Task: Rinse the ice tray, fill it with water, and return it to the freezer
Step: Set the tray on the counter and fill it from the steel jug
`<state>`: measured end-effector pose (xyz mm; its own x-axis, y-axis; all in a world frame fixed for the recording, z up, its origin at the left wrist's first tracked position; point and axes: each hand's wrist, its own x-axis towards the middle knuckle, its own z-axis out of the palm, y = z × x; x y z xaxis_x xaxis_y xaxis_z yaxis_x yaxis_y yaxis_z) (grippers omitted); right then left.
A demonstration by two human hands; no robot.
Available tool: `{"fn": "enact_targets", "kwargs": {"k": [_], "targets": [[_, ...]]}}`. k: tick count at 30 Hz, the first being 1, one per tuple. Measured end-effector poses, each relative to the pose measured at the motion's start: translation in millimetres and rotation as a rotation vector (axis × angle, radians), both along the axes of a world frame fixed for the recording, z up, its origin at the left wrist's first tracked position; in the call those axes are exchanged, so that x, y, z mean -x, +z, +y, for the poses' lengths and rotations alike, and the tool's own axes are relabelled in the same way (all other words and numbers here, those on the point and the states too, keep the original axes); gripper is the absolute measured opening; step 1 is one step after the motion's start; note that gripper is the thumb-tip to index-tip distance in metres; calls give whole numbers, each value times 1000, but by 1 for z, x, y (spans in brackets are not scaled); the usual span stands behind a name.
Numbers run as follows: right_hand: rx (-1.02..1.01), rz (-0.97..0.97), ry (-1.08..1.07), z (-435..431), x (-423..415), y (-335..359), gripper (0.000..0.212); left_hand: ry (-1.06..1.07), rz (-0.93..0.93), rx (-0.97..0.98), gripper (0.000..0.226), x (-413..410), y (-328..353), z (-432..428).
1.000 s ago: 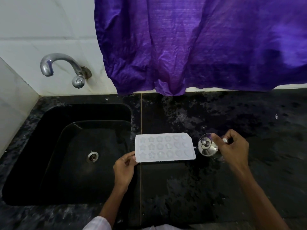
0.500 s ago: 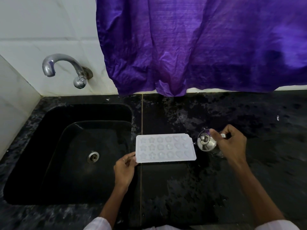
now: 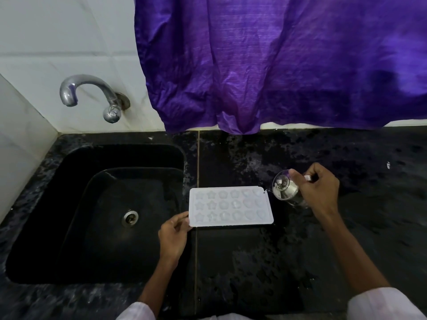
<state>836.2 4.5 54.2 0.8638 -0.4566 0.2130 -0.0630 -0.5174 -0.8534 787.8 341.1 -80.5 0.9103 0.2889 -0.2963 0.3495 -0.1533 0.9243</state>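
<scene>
- Head view looks down on a black stone worktop [image 3: 300,250] with a black sink [image 3: 97,215] set into its left part.
- White ice tray [image 3: 231,206] lies flat on the worktop, just right of the sink's right rim, its long sides running left to right; its cavities are shaped as stars, flowers and hearts, in three rows.
- Left hand [image 3: 173,236] sits at the tray's near-left corner, thumb and fingers pinched on that corner's edge; the tray stretches away to the right of this hand.
- Right hand [image 3: 318,190] is just beyond the tray's right short side, fingers closed around a small clear glass jug [image 3: 285,189].
- Jug is tipped toward the left, its spout right at the tray's far-right corner; whether spout and tray touch cannot be told.
- Water in the cavities is too faint to judge.
- Chrome tap [image 3: 92,95] comes out of the white tiled wall [image 3: 57,31] above the sink's far-left corner, well apart from the tray.
- Purple curtain [image 3: 277,61] hangs over the worktop's far edge, behind the tray and jug.
- White sleeves show at both forearms near the bottom of the frame.
</scene>
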Motion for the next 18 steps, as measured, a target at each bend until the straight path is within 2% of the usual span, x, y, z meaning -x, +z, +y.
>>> {"fn": "enact_targets", "kwargs": {"k": [13, 18], "targets": [[28, 5, 13, 1, -4, 3, 44, 18, -11, 2, 25, 0, 2, -1], [-31, 26, 3, -7, 9, -4, 45, 13, -11, -21, 24, -2, 2, -1]]}}
